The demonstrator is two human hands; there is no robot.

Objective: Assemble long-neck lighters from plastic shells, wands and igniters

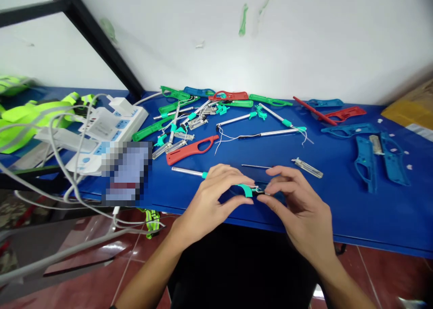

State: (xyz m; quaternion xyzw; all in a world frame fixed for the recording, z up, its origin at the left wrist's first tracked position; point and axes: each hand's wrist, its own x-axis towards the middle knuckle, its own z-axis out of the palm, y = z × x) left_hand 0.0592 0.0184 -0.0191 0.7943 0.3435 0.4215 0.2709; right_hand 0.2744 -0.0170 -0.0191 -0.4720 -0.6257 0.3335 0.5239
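Near the front edge of the blue table, my left hand [208, 198] pinches a teal lighter trigger [248, 191] between thumb and fingers. Facing it, my right hand [302, 205] is closed on a small black part with a thin wire [260, 192], which meets the trigger. Fingers partly hide both pieces. Left of my left hand lies a metal lighter tube [186, 170] with a teal collar. A thin metal rod [255, 166] lies just beyond my fingertips. Behind my right hand is a clear fuel tank [307, 168]. A red lighter shell half [192, 151] lies farther left.
Green shells [152, 128], metal tubes [237, 120] and wires lie in a loose pile at the back. Several blue shells [365, 164] lie right. On the left are a white power strip [130, 126], tangled cables, a phone [130, 171] and a yellow-green vest [37, 119].
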